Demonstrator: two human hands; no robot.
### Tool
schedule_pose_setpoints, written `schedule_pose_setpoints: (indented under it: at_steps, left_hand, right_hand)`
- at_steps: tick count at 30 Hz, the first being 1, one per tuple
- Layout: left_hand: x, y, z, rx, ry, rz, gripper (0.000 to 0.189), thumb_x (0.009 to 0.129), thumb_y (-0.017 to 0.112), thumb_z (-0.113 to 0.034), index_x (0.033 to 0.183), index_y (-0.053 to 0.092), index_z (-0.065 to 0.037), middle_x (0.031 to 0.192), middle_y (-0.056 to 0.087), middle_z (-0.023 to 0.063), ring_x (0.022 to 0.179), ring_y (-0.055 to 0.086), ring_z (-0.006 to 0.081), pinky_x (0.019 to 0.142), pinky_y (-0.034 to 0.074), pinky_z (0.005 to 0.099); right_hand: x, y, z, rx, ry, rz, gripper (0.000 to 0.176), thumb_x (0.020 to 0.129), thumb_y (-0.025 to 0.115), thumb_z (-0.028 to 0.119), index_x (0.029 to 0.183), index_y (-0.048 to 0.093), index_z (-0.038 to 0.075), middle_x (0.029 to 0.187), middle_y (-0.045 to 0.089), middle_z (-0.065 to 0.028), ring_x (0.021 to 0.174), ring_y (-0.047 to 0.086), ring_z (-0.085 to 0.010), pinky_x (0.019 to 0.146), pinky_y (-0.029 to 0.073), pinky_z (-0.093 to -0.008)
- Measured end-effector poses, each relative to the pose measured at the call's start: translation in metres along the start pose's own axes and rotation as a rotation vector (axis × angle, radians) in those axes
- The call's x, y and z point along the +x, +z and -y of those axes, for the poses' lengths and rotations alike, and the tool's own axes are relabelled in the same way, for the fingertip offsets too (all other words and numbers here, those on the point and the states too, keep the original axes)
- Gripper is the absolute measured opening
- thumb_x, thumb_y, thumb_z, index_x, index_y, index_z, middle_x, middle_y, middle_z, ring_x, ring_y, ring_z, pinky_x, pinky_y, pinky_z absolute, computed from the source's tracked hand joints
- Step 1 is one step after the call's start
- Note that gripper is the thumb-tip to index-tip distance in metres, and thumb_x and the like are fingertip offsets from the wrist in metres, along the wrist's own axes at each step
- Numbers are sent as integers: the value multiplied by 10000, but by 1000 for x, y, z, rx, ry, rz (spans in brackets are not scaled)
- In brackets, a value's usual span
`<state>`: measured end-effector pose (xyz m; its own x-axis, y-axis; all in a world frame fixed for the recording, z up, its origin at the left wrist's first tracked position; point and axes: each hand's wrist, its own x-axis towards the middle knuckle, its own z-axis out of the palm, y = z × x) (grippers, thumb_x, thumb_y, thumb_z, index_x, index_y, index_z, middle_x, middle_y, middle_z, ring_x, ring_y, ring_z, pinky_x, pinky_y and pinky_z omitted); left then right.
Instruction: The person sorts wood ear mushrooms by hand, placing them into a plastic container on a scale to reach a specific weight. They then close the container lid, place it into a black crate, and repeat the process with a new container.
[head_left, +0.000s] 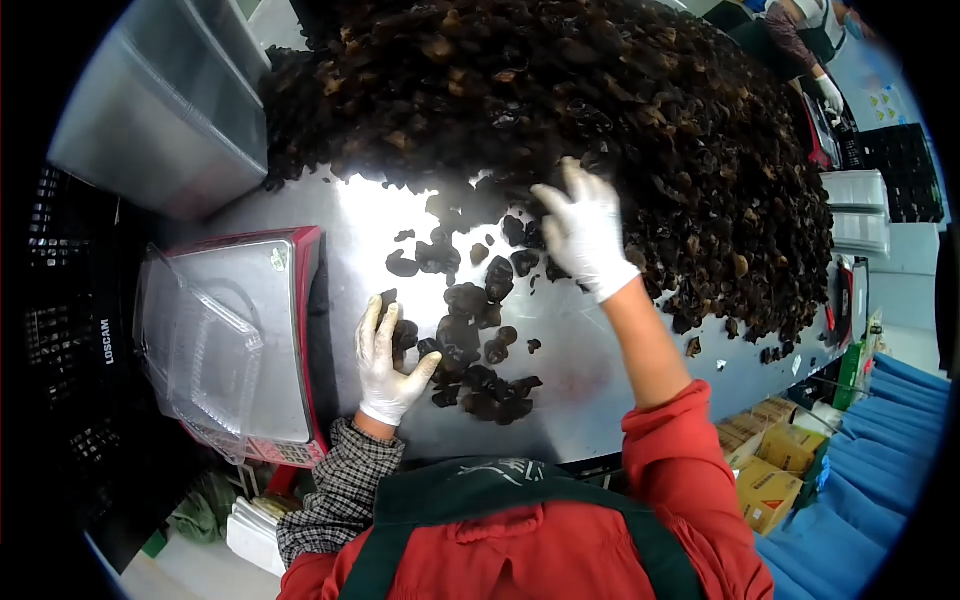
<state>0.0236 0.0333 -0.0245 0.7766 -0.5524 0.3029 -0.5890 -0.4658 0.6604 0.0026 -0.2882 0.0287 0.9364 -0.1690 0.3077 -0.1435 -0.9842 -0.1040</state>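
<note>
Head view puts your left hand flat on the steel table, gloved fingers spread and loose. Its palm rests on the near-left edge of a small scatter of wood ear mushrooms. It grips nothing; it covers a few pieces rather than clasping them. Your right hand hovers at the near edge of the big heap of wood ear mushrooms, fingers stretched out and unclenched, with no piece pinched that you can see.

Judging by how things lie, only a small lot has been drawn clear of the heap, lying loose between your two hands. The heap itself looks barely dented and covers most of the far table. Just left of your left hand sits the red-framed scale, and the clear clamshell container on it appears to hold nothing yet, so the filling looks hardly begun.

Steel bins stand at the far left, cardboard boxes sit low to your right, and a co-worker's gloved hand works well apart at the far right.
</note>
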Motion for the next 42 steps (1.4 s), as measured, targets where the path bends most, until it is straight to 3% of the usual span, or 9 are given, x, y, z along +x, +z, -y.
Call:
schedule_pose_setpoints:
  at_steps: [4,10,14,17,20,24,30,35,42]
  left_hand:
    - [-2,2,0,10,6,-5,803,719,781,-386,1358,446,-35,1405,402,228,1261,425,385,1049,350,474]
    - [-2,1,0,29,11,-17,785,730,777,-377,1350,450,-22,1397,416,228,1258,432,381,1048,356,468]
    - [-3,6,5,11,23,-35,806,708,777,-437,1338,458,-46,1392,413,241,1239,438,398,1031,349,495]
    - [-2,6,4,5,24,-42,805,707,777,-437,1335,460,-46,1389,419,240,1246,436,396,1038,342,491]
    - [-4,6,5,17,17,-36,805,701,781,-426,1333,460,-45,1390,419,239,1250,434,393,1045,335,487]
    - [-3,6,5,10,27,-42,791,700,786,-384,1333,457,-44,1389,417,244,1252,431,392,1048,329,487]
    - [-4,6,6,9,38,-52,778,712,781,-390,1327,457,-40,1383,419,246,1252,429,394,1045,331,491]
    - [-4,8,7,31,46,-39,777,722,773,-416,1321,459,-33,1380,424,241,1245,433,395,1041,335,493]
    - [-2,5,3,45,35,-26,739,717,784,-362,1295,480,-17,1370,438,238,1232,448,389,1037,347,481]
  right_hand:
    - [-19,-22,-19,-154,131,-51,399,661,630,60,1057,652,103,1216,546,-163,1094,503,-327,992,369,-467]
    - [10,33,41,86,199,-129,493,722,601,118,1213,570,90,1312,483,-209,1186,467,-366,974,386,-477]
    - [-3,26,93,381,-36,201,473,727,589,120,1198,578,82,1315,478,-217,1219,444,-362,986,380,-488]
    - [-50,-6,115,473,-172,99,330,729,603,96,1056,623,56,1193,563,-159,1166,499,-339,969,411,-453]
    - [-53,-17,71,540,-66,-77,293,756,587,65,1045,631,52,1158,579,-148,1090,540,-329,942,438,-437]
    - [-17,-15,9,114,226,-231,393,785,594,116,1174,596,61,1277,517,-208,1177,472,-360,975,409,-459]
    - [-84,-18,1,145,226,-29,419,757,612,114,1174,603,70,1319,488,-242,1227,451,-384,1003,397,-466]
    - [-53,-49,-7,199,161,-288,279,743,565,-13,1003,655,30,1141,601,-205,1084,550,-374,954,445,-440]
    - [24,11,8,-61,212,66,502,830,639,372,1260,556,128,1371,454,-206,1305,373,-373,1084,292,-497]
